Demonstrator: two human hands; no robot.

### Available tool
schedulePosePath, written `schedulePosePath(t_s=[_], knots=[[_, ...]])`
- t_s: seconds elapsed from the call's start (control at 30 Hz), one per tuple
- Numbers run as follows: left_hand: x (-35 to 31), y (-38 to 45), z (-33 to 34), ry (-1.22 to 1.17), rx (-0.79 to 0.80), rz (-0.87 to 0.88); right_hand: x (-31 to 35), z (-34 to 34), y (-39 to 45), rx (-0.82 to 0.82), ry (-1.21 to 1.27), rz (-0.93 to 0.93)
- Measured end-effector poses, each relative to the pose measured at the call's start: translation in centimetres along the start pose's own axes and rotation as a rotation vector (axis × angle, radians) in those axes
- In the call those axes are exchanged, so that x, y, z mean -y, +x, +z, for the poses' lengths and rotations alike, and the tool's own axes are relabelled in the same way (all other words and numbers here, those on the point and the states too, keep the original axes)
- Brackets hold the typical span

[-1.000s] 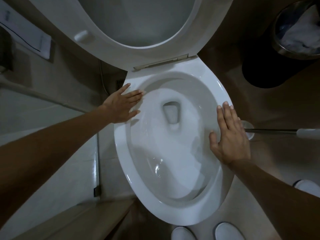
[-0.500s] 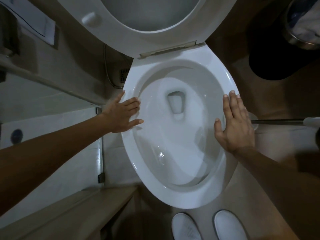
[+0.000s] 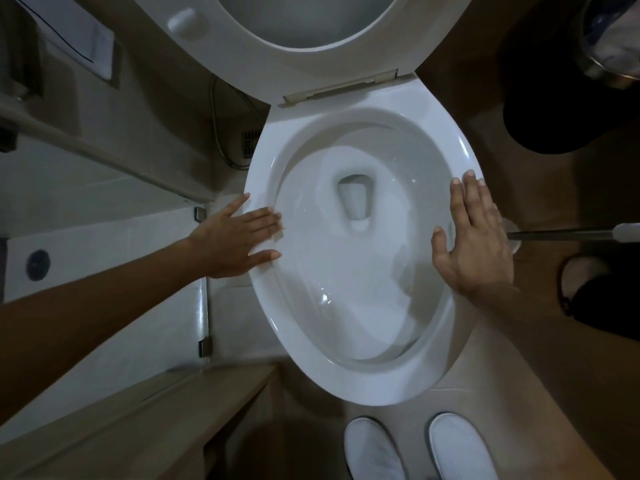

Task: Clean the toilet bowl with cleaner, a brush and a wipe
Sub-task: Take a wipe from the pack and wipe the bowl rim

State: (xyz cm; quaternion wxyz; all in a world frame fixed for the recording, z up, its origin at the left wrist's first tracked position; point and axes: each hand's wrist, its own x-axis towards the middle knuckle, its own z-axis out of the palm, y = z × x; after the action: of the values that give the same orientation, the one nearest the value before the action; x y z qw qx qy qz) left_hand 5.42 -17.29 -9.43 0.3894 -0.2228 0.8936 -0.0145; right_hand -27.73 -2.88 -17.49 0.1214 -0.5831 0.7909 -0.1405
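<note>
Dim bathroom floor [image 3: 491, 344] in brownish tile surrounds a white toilet bowl [image 3: 360, 382], seen from straight above with its seat [image 3: 311, 53] raised against the back. Water sits in the bowl around the drain opening. The left hand [image 3: 239, 237] lies flat on the bowl's left rim, fingers straight and close together, thumb apart and pointing inward. The right hand [image 3: 474, 237] lies flat on the right rim, fingers straight and pointing toward the hinge, thumb spread toward the water. Neither hand holds anything.

Just right of the right hand, a metal rod with a white grip, likely the brush handle [image 3: 568, 234], reaches in from the right edge; its near end is hidden behind the hand. A dark bin [image 3: 554, 109] with a shiny rim and pale contents stands at the upper right, well apart from the bowl. At the right edge a dark shoe [image 3: 585, 289] shows near the rod. Two white slippers [image 3: 419, 448] stand just below the bowl's front. On the left, a pale wall panel [image 3: 110, 258] with metal clips stands beside the bowl, a thin hose [image 3: 221, 133] curves behind it, and a wooden ledge [image 3: 138, 420] crosses the lower left corner.
</note>
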Motion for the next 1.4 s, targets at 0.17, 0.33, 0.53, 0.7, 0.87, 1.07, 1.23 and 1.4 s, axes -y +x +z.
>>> schedulePosePath(t_s=[0.17,0.33,0.53,0.7,0.87,1.07,1.23,1.4], knots=[[-2.5,-1.2,1.4,-0.161,-0.116,0.044,0.0,0.0,0.0,-0.001,-0.007,0.0],[-4.6,-2.1,2.0,-0.214,-0.197,0.132,0.0,0.0,0.0,-0.003,0.0,0.002],[-2.6,-1.0,1.5,-0.141,-0.178,0.052,-0.1,0.0,0.0,-0.003,-0.008,-0.007],[-6.4,-1.8,2.7,-0.196,-0.136,0.033,-0.2,0.0,0.0,0.001,-0.016,-0.016],[-9.1,-3.3,3.4,-0.21,-0.229,0.036,-0.3,0.1,0.1,-0.001,-0.016,-0.013],[-6.8,-2.9,2.8,-0.188,-0.138,-0.042,-0.1,-0.1,0.0,0.002,-0.011,-0.011],[-10.4,-3.9,2.2,-0.276,-0.138,-0.076,-0.2,0.0,-0.1,-0.001,-0.012,-0.012],[-12.3,-5.0,1.8,-0.356,-0.109,-0.027,-0.2,-0.1,0.0,0.01,-0.039,-0.007]])
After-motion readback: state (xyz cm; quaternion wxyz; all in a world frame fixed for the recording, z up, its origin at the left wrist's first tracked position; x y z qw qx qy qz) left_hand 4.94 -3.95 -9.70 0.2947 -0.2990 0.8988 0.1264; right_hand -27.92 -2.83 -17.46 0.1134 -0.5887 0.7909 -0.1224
